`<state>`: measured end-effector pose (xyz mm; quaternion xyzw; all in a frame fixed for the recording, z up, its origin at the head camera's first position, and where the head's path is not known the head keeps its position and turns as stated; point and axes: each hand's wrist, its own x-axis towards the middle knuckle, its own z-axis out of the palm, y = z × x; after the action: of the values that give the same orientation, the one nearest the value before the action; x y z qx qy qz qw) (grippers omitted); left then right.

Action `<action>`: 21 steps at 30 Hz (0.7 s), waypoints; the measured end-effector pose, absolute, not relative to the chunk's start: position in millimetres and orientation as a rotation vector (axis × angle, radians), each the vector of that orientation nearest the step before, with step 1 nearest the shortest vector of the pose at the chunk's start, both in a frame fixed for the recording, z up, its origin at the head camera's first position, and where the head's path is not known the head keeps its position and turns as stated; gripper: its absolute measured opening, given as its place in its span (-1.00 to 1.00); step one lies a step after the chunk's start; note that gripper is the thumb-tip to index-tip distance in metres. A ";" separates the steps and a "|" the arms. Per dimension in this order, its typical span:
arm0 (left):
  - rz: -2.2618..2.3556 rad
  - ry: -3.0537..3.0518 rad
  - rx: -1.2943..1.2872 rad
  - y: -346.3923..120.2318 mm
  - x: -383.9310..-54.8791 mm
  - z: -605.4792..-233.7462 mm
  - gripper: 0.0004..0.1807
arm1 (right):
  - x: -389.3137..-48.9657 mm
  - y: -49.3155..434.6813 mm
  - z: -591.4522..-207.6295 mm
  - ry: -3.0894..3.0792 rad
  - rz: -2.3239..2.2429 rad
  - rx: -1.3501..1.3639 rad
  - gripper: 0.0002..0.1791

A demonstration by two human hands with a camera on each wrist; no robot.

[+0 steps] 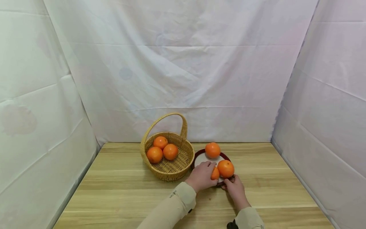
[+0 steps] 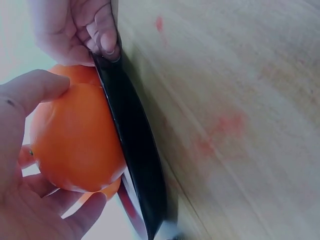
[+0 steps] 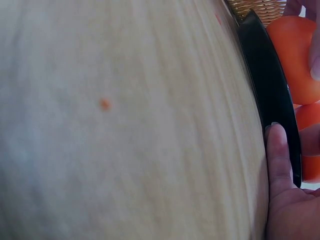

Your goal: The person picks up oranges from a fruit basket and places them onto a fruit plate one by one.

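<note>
A dark-rimmed plate with a white inside [image 1: 201,158] bears three oranges. My left hand [image 1: 202,176] curls its fingers round the nearest left orange [image 1: 215,173], which sits on or just above the plate; contact beneath it cannot be told. In the left wrist view, thumb and fingers wrap this orange [image 2: 80,137] beside the plate's dark side [image 2: 134,135]. At the plate's near right edge, my right hand [image 1: 236,190] pinches the rim, thumb and fingers on either side. The other oranges are one at the right [image 1: 226,169] and one at the back [image 1: 213,150].
Left of the plate, close against it, stands a wicker basket [image 1: 171,176] with a tall arched handle [image 1: 164,117]. Three oranges [image 1: 160,142] lie toward its left and back. White cloth [image 1: 183,76] hangs behind and on both sides of the wooden table [image 1: 120,190].
</note>
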<state>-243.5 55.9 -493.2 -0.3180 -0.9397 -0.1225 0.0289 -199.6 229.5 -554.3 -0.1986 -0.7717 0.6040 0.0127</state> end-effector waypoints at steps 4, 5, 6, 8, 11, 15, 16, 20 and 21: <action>-0.348 -2.899 -0.974 56.6 -243.8 -494.4 -0.24 | -200.0 230.2 -554.0 -2.406 1.887 -0.618 -0.39; -0.340 -2.897 -0.977 56.4 -244.0 -494.7 -0.22 | -200.1 230.4 -554.0 -2.404 1.887 -0.617 -0.39; -0.335 -2.896 -0.979 56.3 -244.3 -495.0 -0.21 | -200.4 230.7 -554.0 -2.406 1.887 -0.620 -0.39; -0.316 -2.898 -0.986 55.2 -244.2 -495.0 -0.18 | -200.5 230.5 -554.0 -2.409 1.887 -0.625 -0.38; -0.309 -2.906 -0.990 53.4 -244.3 -494.5 -0.16 | -201.1 230.4 -553.8 -2.418 1.884 -0.635 -0.38; -0.300 -2.911 -0.993 50.8 -243.9 -493.7 -0.15 | -201.9 229.9 -553.4 -2.423 1.880 -0.642 -0.39; -0.299 -2.907 -0.994 50.1 -243.7 -493.5 -0.15 | -201.9 229.9 -553.4 -2.424 1.880 -0.641 -0.40; -0.291 -2.898 -0.999 48.1 -243.6 -492.2 -0.16 | -201.7 230.4 -553.8 -2.430 1.873 -0.634 -0.39; -0.288 -2.901 -0.999 47.6 -243.6 -491.4 -0.15 | -201.5 230.6 -553.6 -2.432 1.869 -0.632 -0.39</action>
<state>-243.6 47.6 -491.4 -0.3242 -0.9409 -0.0934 0.0300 -201.5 230.6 -553.6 -0.2018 -0.7766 0.5968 0.0047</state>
